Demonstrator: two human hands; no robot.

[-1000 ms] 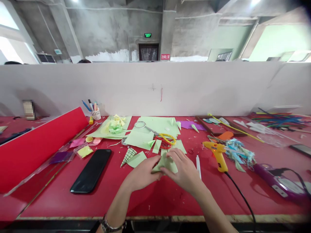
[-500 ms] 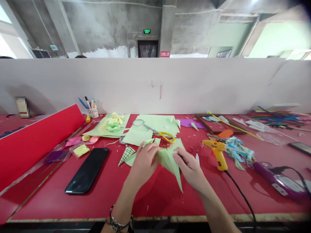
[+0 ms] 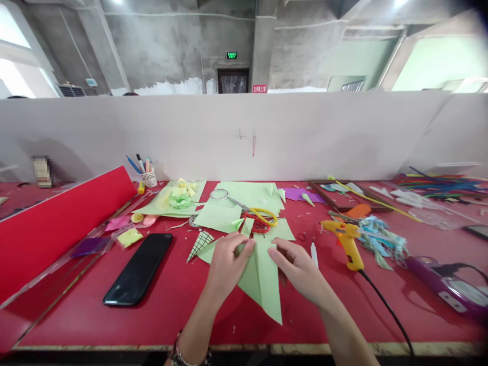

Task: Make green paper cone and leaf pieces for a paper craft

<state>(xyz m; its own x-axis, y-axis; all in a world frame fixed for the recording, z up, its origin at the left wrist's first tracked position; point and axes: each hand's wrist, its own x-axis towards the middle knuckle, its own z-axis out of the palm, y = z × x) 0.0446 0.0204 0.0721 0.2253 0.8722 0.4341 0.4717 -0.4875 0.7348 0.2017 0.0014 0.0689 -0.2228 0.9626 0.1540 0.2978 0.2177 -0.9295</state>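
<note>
A light green sheet of paper (image 3: 263, 279) with a crease down its middle hangs between my hands, its pointed lower end toward me. My left hand (image 3: 231, 259) pinches its upper left edge between thumb and fingers. At the upper right edge, my right hand (image 3: 295, 262) grips the same sheet with thumb and fingers. Just beyond lie scissors with yellow handles (image 3: 263, 216) and a red-handled tool (image 3: 259, 223), on more green paper (image 3: 217, 216). A small green paper cone (image 3: 236, 223) rests past my left fingers. Left of that hand is a grid-patterned paper cone (image 3: 200, 245).
A black phone (image 3: 139, 269) lies at the left, near a red board (image 3: 68, 218). On the right are a yellow glue gun (image 3: 346, 241) with a black cord, blue tassels (image 3: 381, 239) and a purple device (image 3: 446, 284). A pen cup (image 3: 148, 178) stands by the white partition (image 3: 190, 137).
The green sheet has been turned and spread flatter, its crease now facing me. My left hand has come off the small green cone, which now lies on the papers.
</note>
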